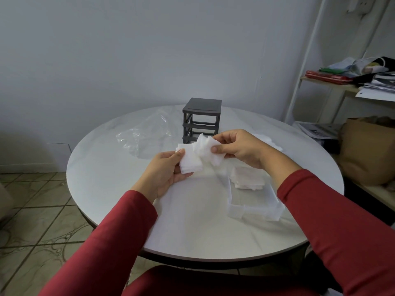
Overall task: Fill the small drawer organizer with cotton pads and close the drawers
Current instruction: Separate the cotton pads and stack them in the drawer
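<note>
Hands, left [165, 173] and right [238, 149], pinch cotton pads [197, 157] above table [106, 167].

Matt dark plastic organizer [202, 118]; soft fibrous white pads [198, 157]; translucent plastic drawer [254, 205]; glossy clear bag [145, 135]; smooth satin counter [119, 174]; red cloth sleeves [342, 221].

Nothing can be read anywhere; the print on the papers [380, 84] is too blurred to make out

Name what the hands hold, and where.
A bunch of cotton pads: the left hand grips its left end, the right hand pinches its right end.
</note>
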